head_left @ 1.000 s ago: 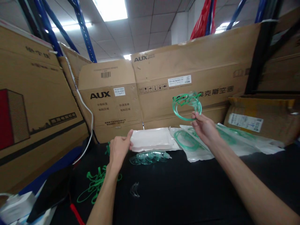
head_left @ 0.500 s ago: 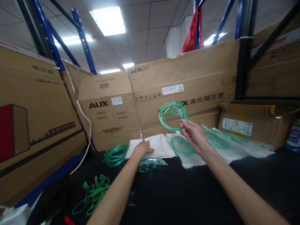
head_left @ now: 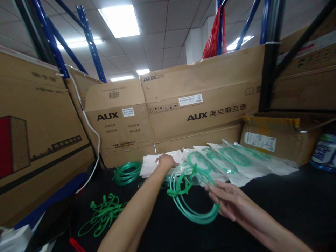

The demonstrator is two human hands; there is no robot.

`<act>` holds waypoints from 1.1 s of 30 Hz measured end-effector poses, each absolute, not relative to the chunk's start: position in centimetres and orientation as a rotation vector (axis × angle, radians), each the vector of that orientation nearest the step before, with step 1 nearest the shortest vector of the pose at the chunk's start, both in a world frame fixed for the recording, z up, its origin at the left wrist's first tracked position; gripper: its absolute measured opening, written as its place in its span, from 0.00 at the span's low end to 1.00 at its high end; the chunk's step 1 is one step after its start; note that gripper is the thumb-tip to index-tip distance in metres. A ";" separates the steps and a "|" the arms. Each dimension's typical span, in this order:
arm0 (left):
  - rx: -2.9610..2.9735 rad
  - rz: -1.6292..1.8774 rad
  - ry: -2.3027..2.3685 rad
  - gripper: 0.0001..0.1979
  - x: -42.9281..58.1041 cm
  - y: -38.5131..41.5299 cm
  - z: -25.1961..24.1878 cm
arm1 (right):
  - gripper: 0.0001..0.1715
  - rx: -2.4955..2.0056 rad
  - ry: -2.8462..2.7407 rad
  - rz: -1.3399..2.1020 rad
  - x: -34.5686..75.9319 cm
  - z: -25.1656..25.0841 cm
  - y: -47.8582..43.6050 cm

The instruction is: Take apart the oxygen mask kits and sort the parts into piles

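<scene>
In my right hand (head_left: 227,197) is a coil of green oxygen tubing (head_left: 202,218), pinched at its right side. A green elastic strap (head_left: 180,190) and a clear plastic piece hang with the coil. My left hand (head_left: 166,161) is on a stack of white pouches (head_left: 149,166), its fingers curled at the top pouch and partly hidden. Right of the stack, several filled pouches (head_left: 232,157) lie overlapping, with green coils showing through their clear fronts. Clear plastic masks behind my left forearm are mostly covered.
Green tubing coils (head_left: 127,173) lie left of the pouches. Nearer, a tangle of green straps (head_left: 106,213) rests on the black tabletop (head_left: 162,234). Cardboard panels (head_left: 168,129) wall the back. An open carton (head_left: 270,133) and a blue-labelled bottle (head_left: 324,152) stand at right.
My right hand has come down and nearer with the tubing coil, from in front of the cardboard to over the tabletop. My left hand has shifted slightly right on the pouches.
</scene>
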State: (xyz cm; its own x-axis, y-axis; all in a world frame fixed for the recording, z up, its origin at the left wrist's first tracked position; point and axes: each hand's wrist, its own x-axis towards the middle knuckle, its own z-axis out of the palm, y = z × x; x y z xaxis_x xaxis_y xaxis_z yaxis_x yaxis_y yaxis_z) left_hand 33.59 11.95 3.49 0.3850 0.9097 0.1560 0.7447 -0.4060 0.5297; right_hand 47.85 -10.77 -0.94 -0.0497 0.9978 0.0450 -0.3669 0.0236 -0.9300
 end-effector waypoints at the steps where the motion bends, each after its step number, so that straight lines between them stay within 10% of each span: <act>1: 2.279 0.607 1.463 0.18 33.5 11.8 4.2 | 0.18 -0.883 -0.985 1.424 47.8 -1.5 -11.1; 13: 2.508 0.811 1.070 0.15 25.5 -0.9 5.4 | 0.21 -1.189 -1.380 1.512 48.8 -2.5 -10.1; 21: 2.438 0.680 1.005 0.13 24.7 -4.0 0.8 | 0.15 -1.584 -1.891 0.346 47.5 -3.3 -9.7; 33: 2.221 0.519 0.948 0.26 24.0 -2.7 1.3 | 0.07 -1.489 -2.130 -0.169 44.0 -4.5 -9.9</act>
State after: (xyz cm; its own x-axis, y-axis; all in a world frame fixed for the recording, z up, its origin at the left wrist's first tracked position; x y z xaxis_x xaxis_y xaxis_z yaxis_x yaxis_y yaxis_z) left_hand 24.04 -2.74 1.31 0.6587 0.7460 0.0980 0.4843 -0.5200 0.7036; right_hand 44.01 -9.92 -4.46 -0.2511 0.8362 0.4875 0.9025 0.3843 -0.1943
